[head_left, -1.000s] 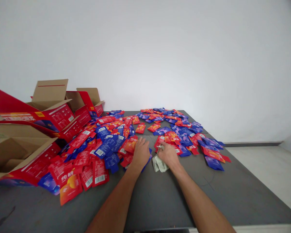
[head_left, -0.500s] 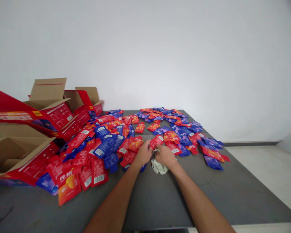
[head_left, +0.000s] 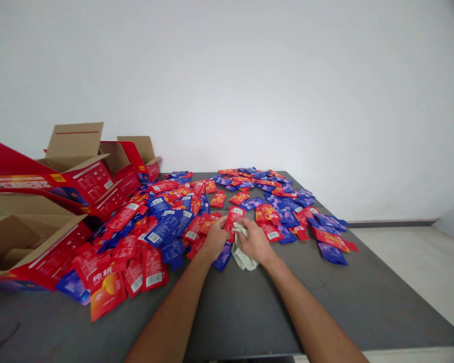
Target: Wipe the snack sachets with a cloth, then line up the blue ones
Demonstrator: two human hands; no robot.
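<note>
A red packet (head_left: 234,216) with a white barcode label is upright between my hands. My left hand (head_left: 216,239) grips its left edge with closed fingers. My right hand (head_left: 254,242) is closed on a pale, crumpled cloth (head_left: 242,256), pressed near the packet's lower right side; the cloth hangs down to the tabletop. Just below my left fingers lies a blue packet (head_left: 222,257). Red and blue packets (head_left: 166,227) are heaped to the left of my left hand, and more packets (head_left: 283,209) are spread to the right and behind.
Open red cardboard boxes with brown insides stand along the left, one (head_left: 56,252) near and another (head_left: 91,176) farther back. The grey table (head_left: 245,312) reaches to a white wall. Pale floor (head_left: 412,262) shows beyond its right edge.
My left hand has moved slightly left and the red packet has shifted left and turned more upright. The cloth has come up beside it in my right hand. More of the blue packet beneath shows.
</note>
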